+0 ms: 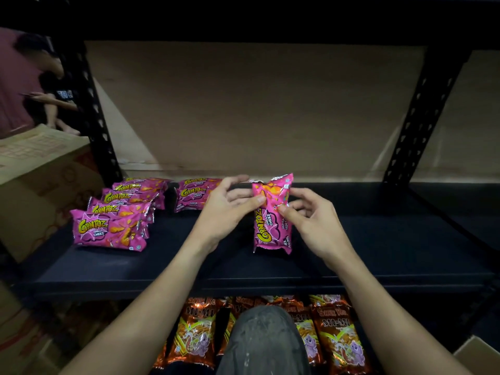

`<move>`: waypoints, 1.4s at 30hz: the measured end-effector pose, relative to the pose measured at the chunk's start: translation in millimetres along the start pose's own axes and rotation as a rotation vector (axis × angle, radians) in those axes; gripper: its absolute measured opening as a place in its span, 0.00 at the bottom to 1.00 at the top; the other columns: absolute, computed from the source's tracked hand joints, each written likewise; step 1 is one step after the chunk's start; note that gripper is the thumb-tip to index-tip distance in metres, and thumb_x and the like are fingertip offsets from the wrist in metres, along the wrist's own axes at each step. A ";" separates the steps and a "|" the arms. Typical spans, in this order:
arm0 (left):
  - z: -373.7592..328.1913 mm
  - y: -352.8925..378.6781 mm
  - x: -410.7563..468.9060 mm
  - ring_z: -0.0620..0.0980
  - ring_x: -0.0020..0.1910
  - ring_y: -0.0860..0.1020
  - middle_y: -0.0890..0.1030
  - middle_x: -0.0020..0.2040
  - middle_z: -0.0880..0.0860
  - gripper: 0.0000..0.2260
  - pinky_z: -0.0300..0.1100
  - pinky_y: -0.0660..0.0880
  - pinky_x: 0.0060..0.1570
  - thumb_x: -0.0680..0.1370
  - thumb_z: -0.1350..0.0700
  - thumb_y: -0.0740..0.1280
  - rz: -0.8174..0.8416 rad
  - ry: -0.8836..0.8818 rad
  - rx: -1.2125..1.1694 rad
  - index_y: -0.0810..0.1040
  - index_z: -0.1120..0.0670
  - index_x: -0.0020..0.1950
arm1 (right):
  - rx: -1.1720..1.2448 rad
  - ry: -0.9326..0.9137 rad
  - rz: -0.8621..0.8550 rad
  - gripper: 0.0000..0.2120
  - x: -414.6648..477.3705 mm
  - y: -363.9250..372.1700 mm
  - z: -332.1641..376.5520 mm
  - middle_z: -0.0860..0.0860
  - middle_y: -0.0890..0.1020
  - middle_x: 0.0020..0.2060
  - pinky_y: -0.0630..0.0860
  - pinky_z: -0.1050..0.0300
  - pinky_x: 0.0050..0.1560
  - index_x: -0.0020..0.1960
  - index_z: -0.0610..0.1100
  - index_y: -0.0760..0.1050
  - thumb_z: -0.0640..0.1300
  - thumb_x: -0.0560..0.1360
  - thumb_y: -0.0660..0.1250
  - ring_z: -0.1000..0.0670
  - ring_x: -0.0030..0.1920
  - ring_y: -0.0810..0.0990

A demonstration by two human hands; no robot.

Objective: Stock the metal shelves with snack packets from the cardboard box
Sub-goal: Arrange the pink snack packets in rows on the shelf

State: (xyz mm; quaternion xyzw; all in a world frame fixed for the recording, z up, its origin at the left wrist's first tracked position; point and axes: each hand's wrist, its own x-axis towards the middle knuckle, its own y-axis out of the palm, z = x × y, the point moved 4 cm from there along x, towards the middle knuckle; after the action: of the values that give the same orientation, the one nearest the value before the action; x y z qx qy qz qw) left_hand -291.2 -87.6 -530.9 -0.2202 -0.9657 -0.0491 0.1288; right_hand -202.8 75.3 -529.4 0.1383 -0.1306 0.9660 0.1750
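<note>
A pink Corntoz snack packet (272, 223) stands on end over the dark metal shelf (378, 253), near its middle. My left hand (230, 204) pinches its upper left edge with thumb and fingers. My right hand (311, 217) pinches its right side. A row of several pink packets (119, 215) lies overlapping at the shelf's left end. Two more pink packets (193, 194) lie stacked just left of my left hand. The cardboard box corner (479, 355) shows at the bottom right; its inside is hidden.
Orange Mi-Mi snack packets (335, 334) fill the shelf below, partly hidden by my knee (263, 339). Black perforated uprights (94, 112) (422, 117) frame the shelf. Large cardboard cartons (40, 180) stand at the left. A person (51, 85) sits at the far left.
</note>
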 end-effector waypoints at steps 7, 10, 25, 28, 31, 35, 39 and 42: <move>15.4 -2.5 -9.9 0.48 0.49 0.83 0.85 0.51 0.52 0.15 0.36 0.79 0.51 0.71 0.55 0.77 0.207 -0.159 0.341 0.80 0.54 0.56 | 0.164 0.125 -0.064 0.10 -9.4 2.3 -26.5 0.49 0.87 0.41 0.76 0.59 0.41 0.57 0.46 0.78 0.40 0.77 0.71 0.53 0.40 0.84; 6.5 -17.4 -1.0 0.50 0.45 0.83 0.85 0.48 0.52 0.15 0.40 0.79 0.53 0.71 0.56 0.78 0.216 -0.135 0.428 0.81 0.56 0.55 | 0.108 0.207 -0.027 0.12 -11.9 2.8 -45.4 0.49 0.87 0.42 0.77 0.57 0.44 0.59 0.46 0.77 0.39 0.77 0.71 0.51 0.43 0.86; -18.1 -104.0 68.2 0.54 0.63 0.74 0.76 0.64 0.53 0.25 0.42 0.70 0.62 0.68 0.47 0.79 0.180 -0.175 1.517 0.77 0.48 0.62 | -0.031 0.206 -0.032 0.04 -9.9 -6.4 -67.5 0.48 0.85 0.41 0.78 0.60 0.44 0.47 0.45 0.82 0.38 0.77 0.70 0.53 0.43 0.83; -12.0 -107.4 69.1 0.55 0.69 0.68 0.71 0.68 0.55 0.26 0.45 0.64 0.68 0.68 0.45 0.78 0.171 -0.195 1.580 0.76 0.46 0.63 | -0.048 0.190 -0.031 0.05 -10.0 -7.0 -68.6 0.48 0.85 0.40 0.78 0.60 0.44 0.46 0.45 0.83 0.37 0.77 0.70 0.53 0.42 0.82; -8.3 -107.7 70.6 0.55 0.70 0.66 0.71 0.68 0.54 0.25 0.45 0.61 0.70 0.69 0.46 0.78 0.185 -0.180 1.596 0.76 0.47 0.63 | -0.058 0.186 -0.027 0.05 -9.7 -6.2 -70.0 0.48 0.85 0.40 0.78 0.60 0.45 0.45 0.46 0.83 0.37 0.77 0.70 0.52 0.41 0.82; -7.7 -106.1 73.0 0.55 0.70 0.66 0.71 0.69 0.54 0.24 0.44 0.59 0.70 0.70 0.46 0.77 0.182 -0.153 1.647 0.76 0.48 0.64 | -0.060 0.179 -0.019 0.05 -9.5 -5.5 -69.5 0.48 0.85 0.40 0.78 0.61 0.45 0.45 0.45 0.83 0.38 0.77 0.71 0.53 0.41 0.82; -8.2 -106.3 75.4 0.55 0.70 0.68 0.74 0.68 0.55 0.24 0.44 0.60 0.69 0.70 0.46 0.76 0.174 -0.153 1.665 0.77 0.49 0.64 | -0.055 0.173 -0.015 0.04 -10.2 -6.5 -69.1 0.47 0.85 0.40 0.77 0.61 0.45 0.46 0.45 0.83 0.38 0.76 0.71 0.54 0.40 0.82; -8.7 -106.6 76.0 0.56 0.69 0.69 0.74 0.67 0.56 0.24 0.43 0.62 0.68 0.71 0.48 0.76 0.155 -0.168 1.661 0.77 0.50 0.65 | -0.063 0.168 -0.009 0.04 -11.1 -6.1 -69.2 0.48 0.85 0.39 0.78 0.61 0.45 0.45 0.45 0.83 0.38 0.76 0.71 0.55 0.40 0.81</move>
State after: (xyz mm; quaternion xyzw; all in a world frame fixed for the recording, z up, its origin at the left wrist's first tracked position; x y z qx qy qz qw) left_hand -402.0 -153.3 -506.1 -0.1226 -0.6765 0.7036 0.1796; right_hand -205.9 98.3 -595.8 0.0519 -0.1450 0.9688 0.1940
